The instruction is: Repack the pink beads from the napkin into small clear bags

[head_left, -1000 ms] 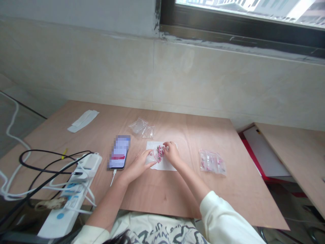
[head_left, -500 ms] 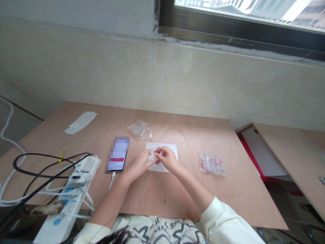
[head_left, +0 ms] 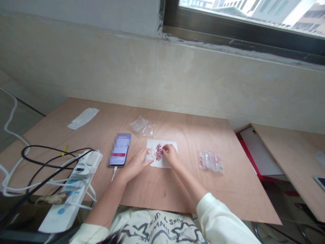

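Observation:
A small cluster of pink beads lies on a white sheet of paper in the middle of the table. Just left of the beads, my left hand holds a small clear zip bag between thumb and fingers, its red-edged mouth facing the beads. My right hand is over the paper's right part, fingertips pinched together at the right edge of the bead cluster. Whatever sits in that pinch is too small to make out.
Filled clear bags with pink contents lie at the right. Clear plastic bags lie behind the paper. A phone on a charging cable is at the left, near a power strip with tangled cords. A white folded strip lies far left.
My right hand has moved away from the bag's mouth, rightward to the edge of the beads, uncovering the cluster. My left hand still holds the bag. The view has shifted slightly.

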A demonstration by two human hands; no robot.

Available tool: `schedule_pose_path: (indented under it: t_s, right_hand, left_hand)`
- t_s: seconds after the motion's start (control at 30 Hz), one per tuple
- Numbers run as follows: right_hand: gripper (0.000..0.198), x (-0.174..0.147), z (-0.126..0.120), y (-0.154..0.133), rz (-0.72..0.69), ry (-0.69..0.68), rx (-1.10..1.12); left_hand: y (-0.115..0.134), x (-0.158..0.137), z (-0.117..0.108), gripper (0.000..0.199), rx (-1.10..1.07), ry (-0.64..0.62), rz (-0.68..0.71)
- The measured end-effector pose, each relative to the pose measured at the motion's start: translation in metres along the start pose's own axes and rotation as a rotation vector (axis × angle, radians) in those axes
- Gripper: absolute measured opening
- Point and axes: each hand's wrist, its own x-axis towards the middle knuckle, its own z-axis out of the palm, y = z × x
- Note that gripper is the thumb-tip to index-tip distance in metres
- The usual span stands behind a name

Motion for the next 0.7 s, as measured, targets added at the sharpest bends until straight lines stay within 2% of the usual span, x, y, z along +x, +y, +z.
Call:
schedule_pose_path:
  t_s: [0.27,0.4,0.57,0.7]
  right_hand:
    - [0.012,0.009,-0.001,-0.028,0.167,-0.062,-0.287]
    - [0.015,0.012,-0.003,-0.033,0.230,-0.095,-0.327]
    - [0.014,0.011,-0.015,-0.032,0.253,-0.100,-0.200]
    - [0.010,0.000,-0.022,-0.043,0.061,-0.154,0.078]
  left_hand:
    - [0.000,0.008,0.000,0.044,0.006,-0.008,0.001]
    - [-0.002,0.015,0.000,0.044,0.007,-0.009,0.000]
    - [-0.003,0.020,0.001,0.041,0.017,0.012,-0.013]
    - [0.000,0.018,0.005,0.038,0.027,0.013,-0.032]
